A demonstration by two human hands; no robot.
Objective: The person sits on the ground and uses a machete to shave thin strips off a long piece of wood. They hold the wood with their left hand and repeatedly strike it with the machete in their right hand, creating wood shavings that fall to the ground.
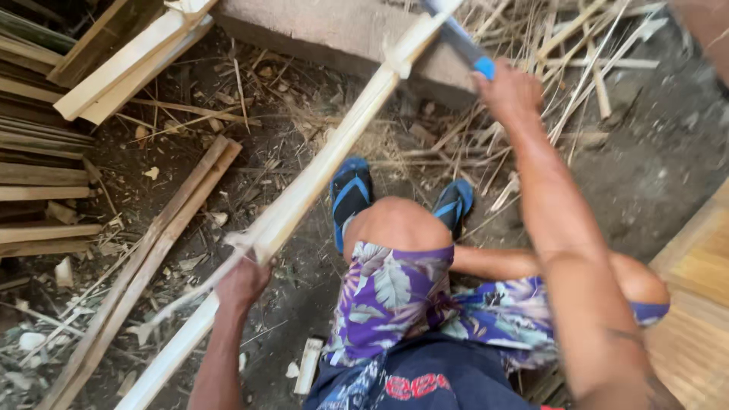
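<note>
A long pale bamboo pole [319, 167] runs diagonally from the lower left up to a stone block [342, 30] at the top. My left hand [241, 282] grips the pole low down, where thin strips peel off it. My right hand [510, 89] is closed on the blue handle of a blade tool [465, 42], whose blade reaches toward the pole's upper end near the block. I am seated, with my knees [399, 220] and blue sandals [351, 190] between my two arms.
Split bamboo slats [144, 258] lie on the dirt at the left, and stacked strips [45, 182] sit along the left edge. Thin shavings and splinters [577, 53] litter the ground at the upper right. A wooden surface [699, 288] borders the right side.
</note>
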